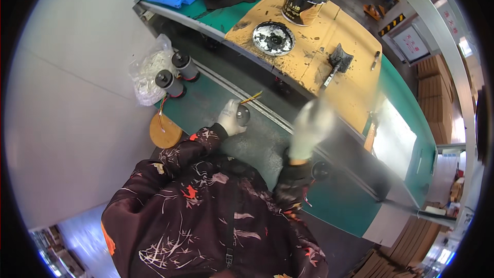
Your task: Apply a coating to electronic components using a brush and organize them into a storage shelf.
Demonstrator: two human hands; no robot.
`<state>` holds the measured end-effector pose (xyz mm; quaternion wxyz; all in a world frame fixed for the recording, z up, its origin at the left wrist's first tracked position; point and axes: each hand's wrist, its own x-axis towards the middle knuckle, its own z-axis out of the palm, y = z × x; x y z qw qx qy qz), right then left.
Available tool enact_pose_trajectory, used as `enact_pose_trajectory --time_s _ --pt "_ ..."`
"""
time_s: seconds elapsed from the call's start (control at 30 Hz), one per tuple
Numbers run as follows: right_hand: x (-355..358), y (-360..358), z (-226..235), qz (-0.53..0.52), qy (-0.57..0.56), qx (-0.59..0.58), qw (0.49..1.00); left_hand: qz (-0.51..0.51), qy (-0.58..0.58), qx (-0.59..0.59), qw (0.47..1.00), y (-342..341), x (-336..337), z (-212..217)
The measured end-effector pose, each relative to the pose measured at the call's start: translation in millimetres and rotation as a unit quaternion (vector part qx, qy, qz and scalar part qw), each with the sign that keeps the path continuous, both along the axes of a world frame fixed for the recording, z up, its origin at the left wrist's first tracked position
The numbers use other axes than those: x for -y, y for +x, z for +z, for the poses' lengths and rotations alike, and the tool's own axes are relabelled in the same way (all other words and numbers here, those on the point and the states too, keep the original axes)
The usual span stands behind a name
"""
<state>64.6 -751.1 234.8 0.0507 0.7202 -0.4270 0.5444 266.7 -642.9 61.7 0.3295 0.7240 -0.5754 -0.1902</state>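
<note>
My left hand, in a white glove, is closed around a motor-like part with a dark grey round end. Yellow and red wires stick out above it, beyond my fingers. My right hand, gloved too, is smeared by motion over the bench's far edge, so its fingers cannot be read. Just beyond it lies a brush with black-coated bristles, its handle pointing toward that hand. Whether hand and handle touch is unclear.
Two grey cylindrical motors with black tops stand at the left, beside a clear bag of white material and a round wooden piece. Across the gap, stained cardboard carries a black-smeared lid, a bucket and a pen.
</note>
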Motion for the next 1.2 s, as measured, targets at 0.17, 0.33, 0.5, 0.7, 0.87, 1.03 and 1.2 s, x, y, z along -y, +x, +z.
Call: enact_pose_trajectory --time_s 0.17,0.33,0.5,0.7,0.87,1.03,1.2 --pt "83 -42 20 0.027 0.039 -0.296 0.954 0.022 -0.031 0.039 0.999 0 -12 -5" --pt "116 -49 29 0.055 0.092 -0.405 0.908 0.044 -0.024 -0.01 0.999 12 -26 -11" --pt "101 -5 69 0.145 -0.018 -0.07 0.987 0.183 0.065 -0.255 0.947 80 -91 -119" --pt "96 62 88 0.277 0.308 0.205 0.887 0.401 -0.043 -0.751 0.522 124 -155 -125" --pt "117 94 72 0.217 0.27 0.046 0.937 0.457 -0.08 -0.78 0.42 135 -200 -164" --pt "113 105 72 0.182 0.275 -0.009 0.944 0.482 -0.067 -0.78 0.394 134 -217 -188" --pt "94 102 72 0.173 0.295 0.081 0.936 0.504 -0.069 -0.768 0.39 138 -223 -197"
